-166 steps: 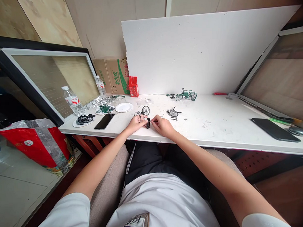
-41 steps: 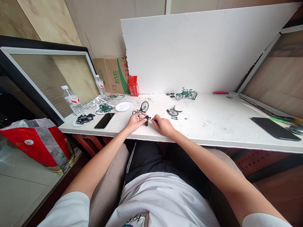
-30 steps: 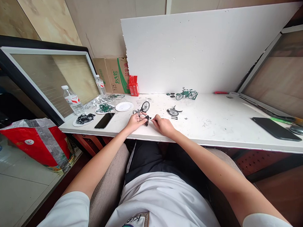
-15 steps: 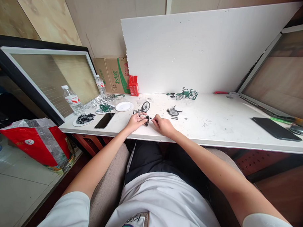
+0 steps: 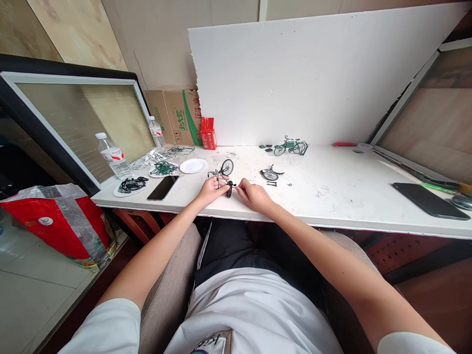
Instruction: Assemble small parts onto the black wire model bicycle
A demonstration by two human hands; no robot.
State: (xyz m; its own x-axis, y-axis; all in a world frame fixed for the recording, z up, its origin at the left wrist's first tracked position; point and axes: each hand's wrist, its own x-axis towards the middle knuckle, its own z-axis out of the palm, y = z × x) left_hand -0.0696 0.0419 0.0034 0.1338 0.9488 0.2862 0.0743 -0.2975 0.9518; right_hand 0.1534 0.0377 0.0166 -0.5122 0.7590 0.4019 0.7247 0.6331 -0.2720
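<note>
A small black model bicycle frame (image 5: pixel 230 184) with one spoked wheel standing up at its far end is held by my left hand (image 5: pixel 211 191) near the table's front edge. Just to the right, my right hand (image 5: pixel 254 194) is closed, thumb and forefinger pinched beside the black model; what lies between the fingertips is too small to name. A black wheel assembly (image 5: pixel 270 173) lies on the table farther right, with small black parts (image 5: pixel 272 184) below it. Behind them stands a green model bicycle (image 5: pixel 290 147).
At the left are a dark phone (image 5: pixel 163 188), a plate of black parts (image 5: pixel 130 187), a plate of green parts (image 5: pixel 163 169), a white plate (image 5: pixel 193 166) and bottles (image 5: pixel 113 155). A black phone (image 5: pixel 431 200) lies at the right; a white board (image 5: pixel 301 76) stands behind.
</note>
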